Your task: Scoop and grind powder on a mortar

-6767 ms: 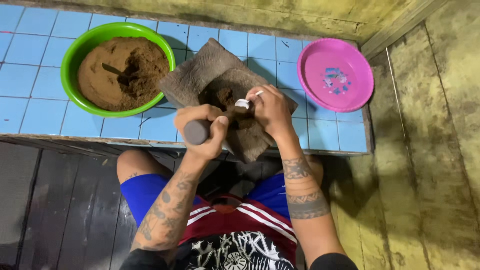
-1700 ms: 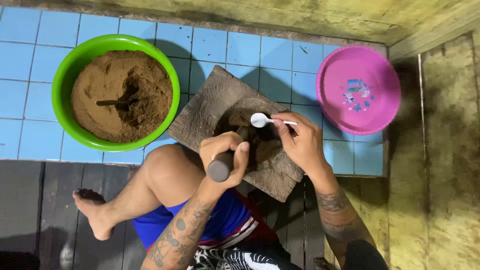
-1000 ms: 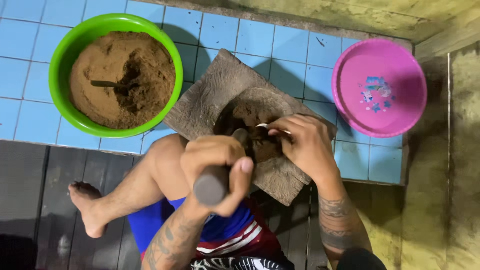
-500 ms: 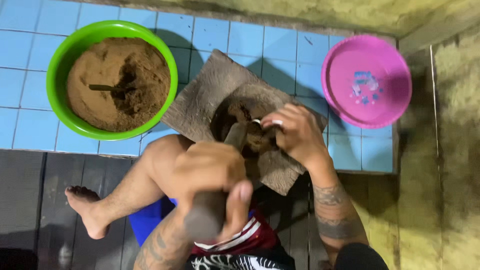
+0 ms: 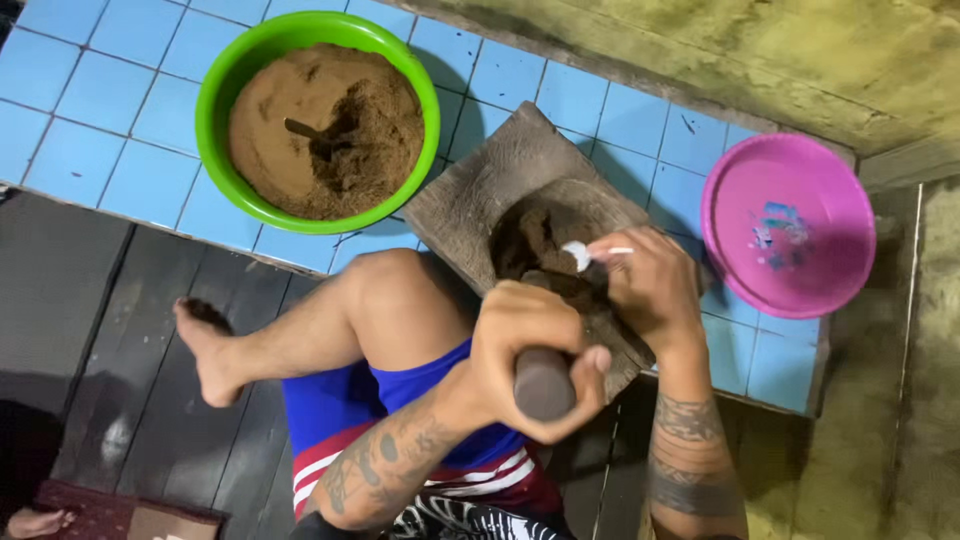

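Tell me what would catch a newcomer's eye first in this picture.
Probably the bright green bowl of brown powder at upper left on the blue tiles. Next, the pink bowl at right, and between them the stone mortar, where the left hand grips a pestle and the right hand holds a white spoon.

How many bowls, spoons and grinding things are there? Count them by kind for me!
Bowls: 2, the green bowl and the pink bowl
Spoons: 2, the white spoon and the spoon in the powder
Mortar: 1
Pestle: 1
Total: 6
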